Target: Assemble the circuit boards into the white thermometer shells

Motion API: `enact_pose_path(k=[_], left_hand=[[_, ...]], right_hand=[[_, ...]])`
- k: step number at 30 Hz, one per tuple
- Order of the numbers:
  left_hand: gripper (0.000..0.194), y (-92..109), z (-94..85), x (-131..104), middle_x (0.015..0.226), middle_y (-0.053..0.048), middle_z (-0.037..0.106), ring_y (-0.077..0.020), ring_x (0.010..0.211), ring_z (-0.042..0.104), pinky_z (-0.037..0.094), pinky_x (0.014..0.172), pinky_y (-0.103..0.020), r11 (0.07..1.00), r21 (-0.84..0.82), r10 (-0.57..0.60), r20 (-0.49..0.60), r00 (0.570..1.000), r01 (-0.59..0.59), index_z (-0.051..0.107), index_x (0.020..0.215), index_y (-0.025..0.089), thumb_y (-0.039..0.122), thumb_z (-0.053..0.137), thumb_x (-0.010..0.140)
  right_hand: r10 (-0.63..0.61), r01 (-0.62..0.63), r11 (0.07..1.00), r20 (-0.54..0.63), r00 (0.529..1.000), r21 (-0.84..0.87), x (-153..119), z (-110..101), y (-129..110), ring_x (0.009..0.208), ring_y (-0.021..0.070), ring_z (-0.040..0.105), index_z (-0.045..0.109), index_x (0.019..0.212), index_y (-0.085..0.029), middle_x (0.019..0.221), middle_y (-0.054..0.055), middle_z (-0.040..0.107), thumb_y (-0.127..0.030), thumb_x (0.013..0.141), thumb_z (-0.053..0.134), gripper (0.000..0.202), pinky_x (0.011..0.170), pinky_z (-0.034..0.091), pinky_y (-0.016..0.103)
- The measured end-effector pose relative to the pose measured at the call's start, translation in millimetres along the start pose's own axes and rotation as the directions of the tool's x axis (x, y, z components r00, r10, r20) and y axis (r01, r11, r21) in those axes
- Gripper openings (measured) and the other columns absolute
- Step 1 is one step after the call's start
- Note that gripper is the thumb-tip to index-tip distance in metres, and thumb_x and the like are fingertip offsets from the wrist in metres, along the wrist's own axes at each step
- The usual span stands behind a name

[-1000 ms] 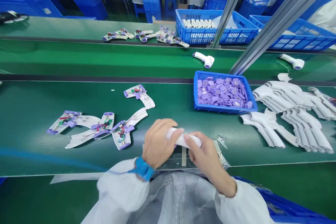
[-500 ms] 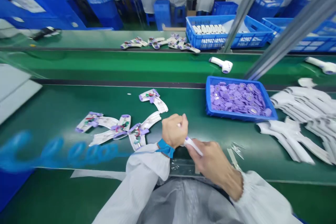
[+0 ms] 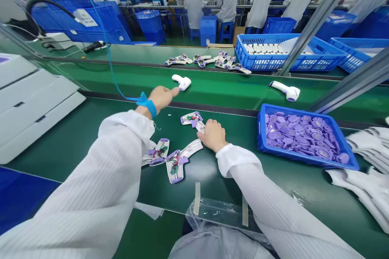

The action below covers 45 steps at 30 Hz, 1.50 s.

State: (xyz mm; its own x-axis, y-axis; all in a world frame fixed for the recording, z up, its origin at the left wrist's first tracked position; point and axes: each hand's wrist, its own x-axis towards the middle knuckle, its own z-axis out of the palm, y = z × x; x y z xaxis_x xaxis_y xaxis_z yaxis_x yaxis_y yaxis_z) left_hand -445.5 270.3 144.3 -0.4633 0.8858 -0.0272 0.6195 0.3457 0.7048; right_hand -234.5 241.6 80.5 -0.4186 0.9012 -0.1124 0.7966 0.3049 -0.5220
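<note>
My left hand (image 3: 163, 97), with a blue strap at the wrist, reaches over the green belt. Its finger stretches to the lower end of a white, gun-shaped infrared thermometer (image 3: 183, 83) and appears to touch it; the grip between them is loose. My right hand (image 3: 212, 134) closes on the handle of an opened thermometer half-shell (image 3: 193, 119) with wires and purple parts inside; its fingertips are partly hidden. Nearer to me lie another wired half-shell (image 3: 176, 166) and one (image 3: 158, 153) partly covered by my left sleeve.
A blue tray (image 3: 306, 162) of purple pieces stands right, beside stacked white shells (image 3: 361, 186). Another thermometer (image 3: 285, 90) lies on the belt near a slanted metal post (image 3: 322, 20). A blue cord (image 3: 105, 36) runs up from my left wrist. People in white coats work behind.
My hands were together near the front edge on a white and purple piece. They have parted: left to the thermometer on the belt, right forward to the half-shell. The view has tilted up.
</note>
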Motion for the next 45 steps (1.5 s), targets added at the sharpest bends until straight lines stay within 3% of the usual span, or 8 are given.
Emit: enact_pose_path(k=[5,10,16,18,23,29,40,45], left_hand=[[0.051,1.0,31.9,-76.1,0.102,-0.007,0.071,-0.0195,0.09,0.064,0.049,0.082,-0.031,0.967,-0.181,0.232,0.347,0.909,-0.178,0.065,0.108,0.015,0.049,0.076,0.072],[0.03,37.5,53.3,-165.1,0.083,0.003,0.066,-0.0138,0.073,0.058,0.042,0.068,-0.026,0.899,-0.269,0.427,0.359,0.83,-0.346,0.061,0.094,0.021,0.043,0.073,0.079],[0.022,68.2,93.8,-229.5,0.078,0.003,0.06,-0.0152,0.07,0.052,0.035,0.062,-0.026,0.887,-0.17,0.461,0.372,0.805,-0.43,0.054,0.085,0.022,0.038,0.069,0.084],[0.021,71.0,104.5,-236.2,0.073,0.004,0.056,-0.0149,0.066,0.049,0.035,0.06,-0.026,0.902,-0.166,0.431,0.399,0.809,-0.399,0.051,0.081,0.023,0.037,0.065,0.086],[0.014,70.4,114.7,-234.7,0.076,0.004,0.061,-0.0145,0.07,0.051,0.037,0.063,-0.025,0.922,-0.211,0.384,0.412,0.826,-0.324,0.055,0.085,0.023,0.033,0.066,0.086],[0.015,72.6,116.4,-236.8,0.079,0.004,0.063,-0.0141,0.071,0.052,0.037,0.065,-0.025,0.92,-0.205,0.391,0.426,0.816,-0.334,0.058,0.089,0.022,0.031,0.069,0.084],[0.014,70.5,122.4,-238.0,0.072,0.007,0.06,-0.0094,0.065,0.048,0.034,0.059,-0.022,0.921,-0.34,0.355,0.528,0.772,-0.191,0.061,0.084,0.018,0.026,0.072,0.08],[0.015,72.3,125.2,-235.1,0.07,0.007,0.056,-0.0095,0.063,0.045,0.033,0.059,-0.023,0.928,-0.318,0.345,0.537,0.77,-0.194,0.059,0.081,0.018,0.028,0.069,0.081]], right_hand=[[-0.201,0.197,0.976,0.033,0.979,0.095,-32.3,-37.8,23.6,0.088,0.0186,0.06,0.063,0.107,-0.019,0.104,0.007,0.062,-0.031,0.093,0.052,0.021,0.081,0.045,0.032],[-0.287,0.317,0.844,-0.135,0.948,0.432,-107.5,-85.6,58.8,0.109,0.0191,0.057,0.052,0.139,-0.028,0.125,0.007,0.058,-0.042,0.102,0.041,0.04,0.085,0.046,0.032],[-0.276,0.326,0.945,-0.469,0.839,0.026,-162.5,-88.9,70.1,0.09,0.0196,0.057,0.073,0.091,-0.029,0.096,0.0,0.071,-0.029,0.095,0.059,0.014,0.088,0.036,0.041],[-0.288,0.294,0.953,-0.512,0.809,-0.071,-177.7,-86.3,75.0,0.084,0.0193,0.055,0.069,0.086,-0.027,0.09,0.0,0.071,-0.025,0.096,0.057,0.016,0.086,0.033,0.042],[-0.147,0.221,0.969,-0.459,0.876,0.113,-203.0,-87.6,91.4,0.084,0.018,0.055,0.062,0.085,-0.023,0.09,0.002,0.067,-0.025,0.098,0.052,0.016,0.081,0.035,0.038],[-0.171,0.239,0.964,-0.42,0.891,0.115,-184.5,-86.0,91.6,0.102,0.0198,0.057,0.066,0.117,-0.034,0.115,0.001,0.067,-0.026,0.098,0.055,0.023,0.09,0.035,0.04],[-0.17,0.262,0.958,-0.509,0.844,0.115,-197.9,-74.8,87.9,0.085,0.0173,0.058,0.068,0.085,-0.026,0.093,-0.001,0.072,-0.027,0.094,0.062,0.011,0.083,0.035,0.039],[-0.197,0.237,0.97,-0.424,0.884,0.044,-196.5,-76.3,95.5,0.095,0.0183,0.057,0.066,0.11,-0.032,0.11,-0.002,0.069,-0.02,0.097,0.055,0.021,0.085,0.033,0.039]])
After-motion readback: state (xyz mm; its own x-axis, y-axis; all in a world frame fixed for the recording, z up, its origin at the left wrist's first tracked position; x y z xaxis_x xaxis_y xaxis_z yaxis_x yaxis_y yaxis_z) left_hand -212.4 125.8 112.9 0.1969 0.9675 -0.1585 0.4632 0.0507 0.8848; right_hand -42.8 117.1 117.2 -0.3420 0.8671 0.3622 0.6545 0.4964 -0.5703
